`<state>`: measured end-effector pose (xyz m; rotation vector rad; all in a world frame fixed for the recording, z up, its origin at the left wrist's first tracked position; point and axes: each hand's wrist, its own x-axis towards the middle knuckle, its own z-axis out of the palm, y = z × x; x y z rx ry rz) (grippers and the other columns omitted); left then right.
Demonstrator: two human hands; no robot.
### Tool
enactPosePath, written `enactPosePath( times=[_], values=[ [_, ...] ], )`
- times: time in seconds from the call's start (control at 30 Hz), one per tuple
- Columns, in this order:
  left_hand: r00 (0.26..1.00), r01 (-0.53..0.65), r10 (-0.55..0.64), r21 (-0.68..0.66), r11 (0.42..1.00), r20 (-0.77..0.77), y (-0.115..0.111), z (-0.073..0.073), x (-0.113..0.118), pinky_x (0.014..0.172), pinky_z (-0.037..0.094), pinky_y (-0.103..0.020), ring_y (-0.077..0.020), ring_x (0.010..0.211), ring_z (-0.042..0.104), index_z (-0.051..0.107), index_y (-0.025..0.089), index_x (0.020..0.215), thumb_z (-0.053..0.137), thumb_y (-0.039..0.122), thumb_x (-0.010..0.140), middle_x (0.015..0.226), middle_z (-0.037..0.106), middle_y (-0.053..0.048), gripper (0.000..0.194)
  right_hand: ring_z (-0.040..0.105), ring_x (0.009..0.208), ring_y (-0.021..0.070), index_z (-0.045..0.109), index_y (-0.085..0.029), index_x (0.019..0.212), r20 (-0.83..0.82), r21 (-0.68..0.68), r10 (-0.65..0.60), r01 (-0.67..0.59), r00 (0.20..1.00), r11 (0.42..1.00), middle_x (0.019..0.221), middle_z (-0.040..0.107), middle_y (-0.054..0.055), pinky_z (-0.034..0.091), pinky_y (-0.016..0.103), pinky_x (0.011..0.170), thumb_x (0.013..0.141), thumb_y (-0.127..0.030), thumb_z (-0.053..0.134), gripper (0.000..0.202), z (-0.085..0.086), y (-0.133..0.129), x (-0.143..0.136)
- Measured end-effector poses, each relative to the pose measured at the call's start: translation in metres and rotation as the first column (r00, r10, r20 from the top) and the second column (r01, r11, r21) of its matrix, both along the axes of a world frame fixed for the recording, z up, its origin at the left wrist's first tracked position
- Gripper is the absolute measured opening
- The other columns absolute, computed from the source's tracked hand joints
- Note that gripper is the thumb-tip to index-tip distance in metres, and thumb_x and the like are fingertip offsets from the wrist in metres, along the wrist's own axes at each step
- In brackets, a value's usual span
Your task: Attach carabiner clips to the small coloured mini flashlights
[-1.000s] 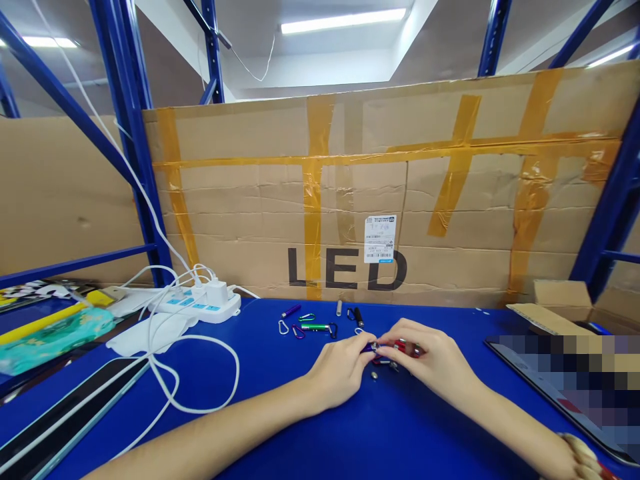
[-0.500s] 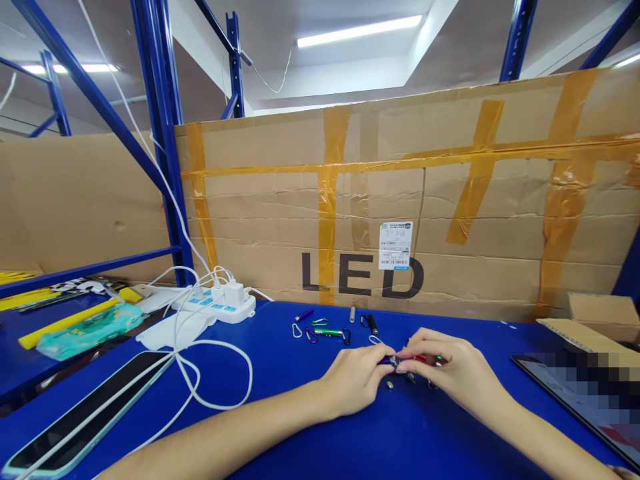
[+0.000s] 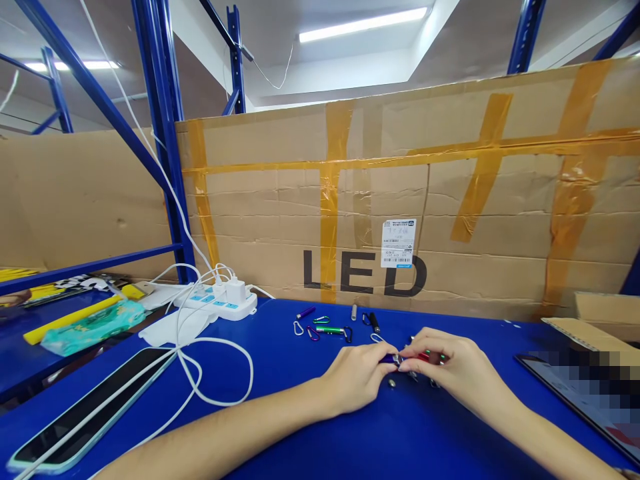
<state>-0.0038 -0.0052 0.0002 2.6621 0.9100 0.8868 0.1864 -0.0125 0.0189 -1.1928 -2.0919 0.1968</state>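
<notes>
Pinching a small purple tube [image 3: 388,359] in the closed fingers of your left hand [image 3: 353,379], your right hand's [image 3: 450,359] fingers closed about its silver end [image 3: 398,360], over the blue table [image 3: 320,447], red piece [image 3: 425,357] behind your right fingertips, green tube [image 3: 329,330] farther left.

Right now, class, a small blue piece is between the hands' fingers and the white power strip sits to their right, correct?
Wrong side: the head view shows the white power strip left of the left hand and right hand; the blue piece is between them.
</notes>
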Motion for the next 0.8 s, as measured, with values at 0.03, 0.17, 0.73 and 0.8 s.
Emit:
enactPosePath(
  times=[0.03, 0.17, 0.73, 0.8],
  values=[
    [1.0, 0.0, 0.0, 0.0, 1.0, 0.0, 0.0001, 0.0, -0.0001, 0.075, 0.045, -0.022, -0.0152, 0.089, 0.06, 0.051, 0.02, 0.102, 0.038, 0.02, 0.089, 0.099, 0.063, -0.002, 0.018, 0.051, 0.054, 0.0119, 0.07, -0.024, 0.07, -0.003, 0.0, 0.003, -0.003, 1.0, 1.0, 0.071, 0.063, 0.002, 0.04, 0.023, 0.05, 0.072, -0.048, 0.058, 0.027, -0.0001, 0.0, 0.0],
    [1.0, 0.007, -0.007, -0.002, 1.0, -0.005, 0.0, -0.0004, 0.0003, 0.076, 0.045, -0.022, -0.0149, 0.09, 0.06, 0.051, 0.021, 0.103, 0.038, 0.02, 0.09, 0.101, 0.063, -0.002, 0.018, 0.051, 0.053, 0.0117, 0.07, -0.023, 0.068, -0.017, 0.005, 0.004, -0.003, 1.0, 1.0, 0.069, 0.063, 0.003, 0.04, 0.023, 0.049, 0.072, -0.049, 0.058, 0.029, -0.0005, 0.0, -0.0002],
    [0.996, 0.08, -0.081, -0.022, 0.997, -0.028, -0.0009, -0.0005, -0.0018, 0.075, 0.045, -0.022, -0.0151, 0.087, 0.062, 0.047, 0.02, 0.102, 0.04, 0.021, 0.089, 0.097, 0.065, -0.001, 0.015, 0.047, 0.046, 0.0102, 0.069, -0.021, 0.056, -0.134, -0.078, 0.028, -0.038, 0.991, 0.996, 0.06, 0.061, 0.002, 0.038, 0.022, 0.042, 0.062, -0.046, 0.067, 0.025, 0.0033, -0.0015, -0.0039],
    [0.995, 0.089, -0.09, -0.02, 0.996, -0.033, -0.0011, 0.0003, -0.0023, 0.074, 0.045, -0.021, -0.0147, 0.087, 0.062, 0.047, 0.02, 0.103, 0.04, 0.02, 0.089, 0.098, 0.065, -0.001, 0.015, 0.047, 0.044, 0.0097, 0.069, -0.02, 0.055, -0.154, -0.092, 0.037, -0.051, 0.987, 0.994, 0.06, 0.061, 0.002, 0.038, 0.022, 0.041, 0.061, -0.046, 0.067, 0.026, 0.0033, -0.0012, -0.0044]
  ],
)
